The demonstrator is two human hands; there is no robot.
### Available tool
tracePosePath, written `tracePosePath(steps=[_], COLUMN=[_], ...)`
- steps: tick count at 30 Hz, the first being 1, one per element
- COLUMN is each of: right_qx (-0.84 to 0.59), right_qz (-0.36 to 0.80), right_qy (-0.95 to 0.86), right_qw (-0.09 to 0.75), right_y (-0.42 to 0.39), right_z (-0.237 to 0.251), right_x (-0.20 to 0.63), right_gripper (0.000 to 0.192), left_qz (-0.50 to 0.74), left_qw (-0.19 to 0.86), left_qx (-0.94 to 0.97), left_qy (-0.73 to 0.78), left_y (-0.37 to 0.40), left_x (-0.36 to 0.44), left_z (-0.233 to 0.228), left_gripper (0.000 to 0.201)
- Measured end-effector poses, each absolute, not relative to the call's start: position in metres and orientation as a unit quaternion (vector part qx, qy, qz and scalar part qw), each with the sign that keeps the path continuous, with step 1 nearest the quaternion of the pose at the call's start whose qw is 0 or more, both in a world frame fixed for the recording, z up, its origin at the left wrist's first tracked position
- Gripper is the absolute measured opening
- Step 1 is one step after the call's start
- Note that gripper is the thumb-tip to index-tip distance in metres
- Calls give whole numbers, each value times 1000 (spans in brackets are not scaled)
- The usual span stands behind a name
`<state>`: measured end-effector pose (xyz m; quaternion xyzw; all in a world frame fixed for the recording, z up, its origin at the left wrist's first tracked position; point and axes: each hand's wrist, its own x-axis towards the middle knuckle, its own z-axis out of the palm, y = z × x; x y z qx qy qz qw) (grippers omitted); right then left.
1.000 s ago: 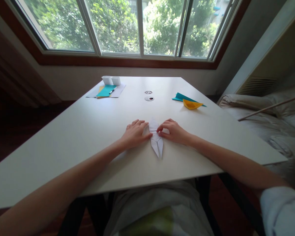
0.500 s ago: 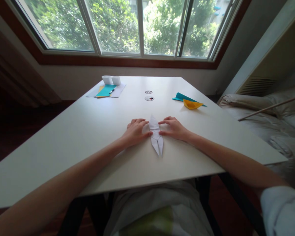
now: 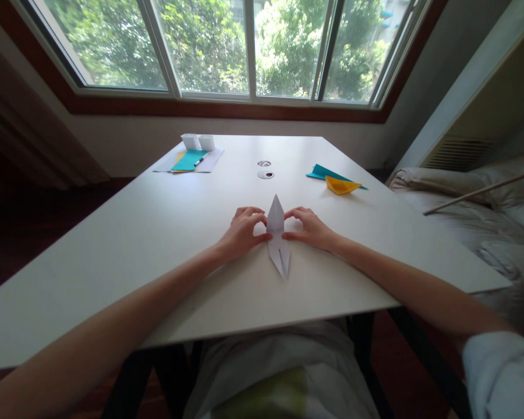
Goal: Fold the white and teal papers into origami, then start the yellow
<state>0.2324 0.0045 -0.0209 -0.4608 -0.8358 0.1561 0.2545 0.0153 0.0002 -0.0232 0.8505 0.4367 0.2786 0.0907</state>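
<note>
A white folded paper model (image 3: 278, 238) lies on the white table (image 3: 157, 233) in front of me, its long point toward me and split in two. Its upper flap stands raised, tip pointing away from me. My left hand (image 3: 241, 230) pinches the flap's left edge with thumb and fingers. My right hand (image 3: 309, 227) holds the right edge the same way. Both hands rest on the table on either side of the paper.
A yellow folded paper (image 3: 340, 185) lies on a teal folded paper (image 3: 319, 171) at the far right. At the far left lie a teal sheet (image 3: 188, 160) with a pen and two white cups (image 3: 198, 141). A bed (image 3: 484, 215) stands right of the table.
The upper flap of the white paper has been lifted from flat to standing, its tip now pointing up and away. Both hands shifted slightly away from me along with it.
</note>
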Motion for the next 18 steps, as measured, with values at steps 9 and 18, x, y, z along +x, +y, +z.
tracePosePath(steps=[9, 18], right_qx=[-392, -355], right_qz=[115, 61], right_qy=[-885, -912], right_qw=[224, 194], right_y=[0, -8], right_z=[-17, -8], right_x=[235, 236], right_gripper=[15, 20], left_qz=[186, 168], left_qw=[54, 55], left_qx=[915, 904], left_qy=[355, 389], left_y=[-1, -13], left_x=[2, 10], left_z=[-9, -1], left_gripper=[14, 24])
